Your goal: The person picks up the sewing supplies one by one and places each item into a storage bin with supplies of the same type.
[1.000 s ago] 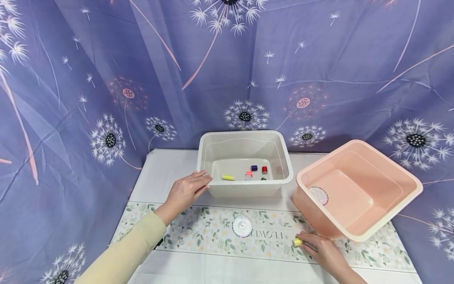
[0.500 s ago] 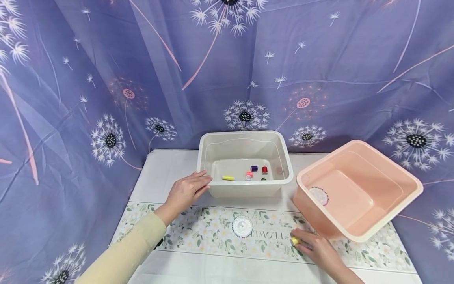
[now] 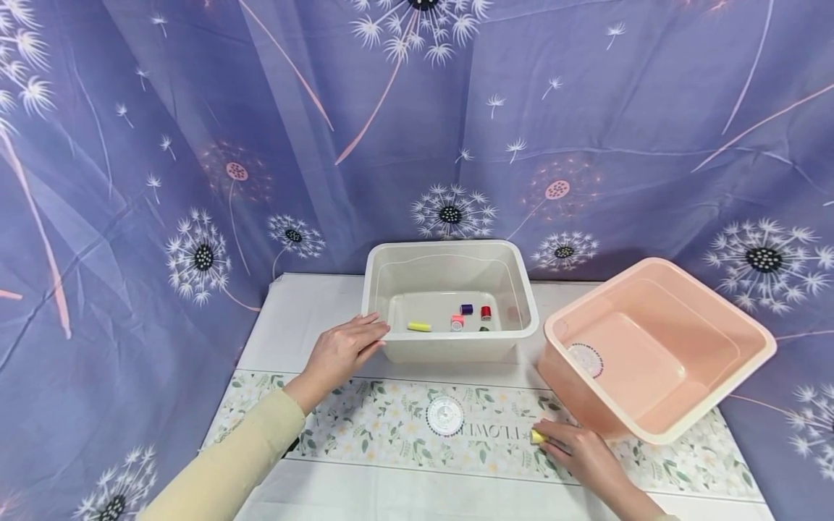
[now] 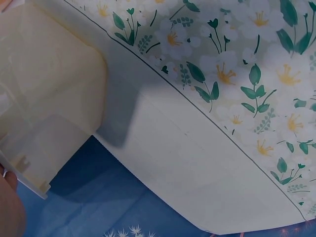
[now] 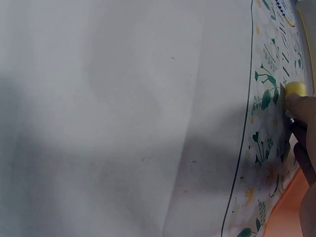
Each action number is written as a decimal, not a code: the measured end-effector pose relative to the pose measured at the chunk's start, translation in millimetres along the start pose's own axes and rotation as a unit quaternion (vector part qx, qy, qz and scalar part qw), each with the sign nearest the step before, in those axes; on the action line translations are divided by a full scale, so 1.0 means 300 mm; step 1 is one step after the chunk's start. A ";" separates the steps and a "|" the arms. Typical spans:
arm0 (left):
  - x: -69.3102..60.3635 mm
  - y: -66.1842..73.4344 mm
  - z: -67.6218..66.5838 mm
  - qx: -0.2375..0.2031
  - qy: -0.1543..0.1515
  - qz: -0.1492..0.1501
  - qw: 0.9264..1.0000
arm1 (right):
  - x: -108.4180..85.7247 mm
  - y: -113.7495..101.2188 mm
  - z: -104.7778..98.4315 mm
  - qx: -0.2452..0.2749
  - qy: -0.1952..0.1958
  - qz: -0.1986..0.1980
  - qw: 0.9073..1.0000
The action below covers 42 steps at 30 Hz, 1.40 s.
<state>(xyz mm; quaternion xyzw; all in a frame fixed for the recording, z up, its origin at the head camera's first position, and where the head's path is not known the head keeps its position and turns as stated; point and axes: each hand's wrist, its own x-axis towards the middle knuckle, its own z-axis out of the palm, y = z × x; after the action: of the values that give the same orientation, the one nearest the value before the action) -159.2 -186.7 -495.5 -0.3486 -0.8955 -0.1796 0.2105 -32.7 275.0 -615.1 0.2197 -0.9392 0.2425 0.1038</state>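
In the head view, my left hand holds the near left corner of the rim of a light grey plastic bin. Inside that bin lie several thread spools: a long yellow one, a purple one, a red one, a pink one and others. My right hand pinches a yellow thread spool between thumb and fingers, low over the floral table strip. The spool also shows in the right wrist view beside the thumb. In the left wrist view only a little of the left hand is visible.
To the right a pink plastic bin stands at an angle, with a round pin wheel in it. Another pin wheel lies on the floral strip. A purple dandelion curtain hangs behind the table.
My right hand has shifted slightly left with the yellow thread spool, which has turned a little in its fingers. The left hand and both bins have not moved.
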 end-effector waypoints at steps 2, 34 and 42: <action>0.001 0.000 -0.001 -0.001 0.000 0.000 1.000 | 0.004 -0.001 0.000 -0.002 0.004 -0.007 1.000; -0.001 -0.002 0.002 0.005 0.001 0.002 1.000 | 0.166 -0.100 -0.018 0.003 -0.013 -0.069 0.998; 0.000 -0.004 0.000 0.002 -0.002 0.003 1.000 | 0.231 -0.150 -0.037 0.025 0.033 -0.119 0.992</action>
<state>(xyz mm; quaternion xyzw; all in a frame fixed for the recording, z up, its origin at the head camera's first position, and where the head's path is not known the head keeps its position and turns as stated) -160.0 -187.5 -495.8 -0.3507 -0.8954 -0.1765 0.2101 -72.1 220.0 -566.1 0.3238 -0.8961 0.2595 0.1575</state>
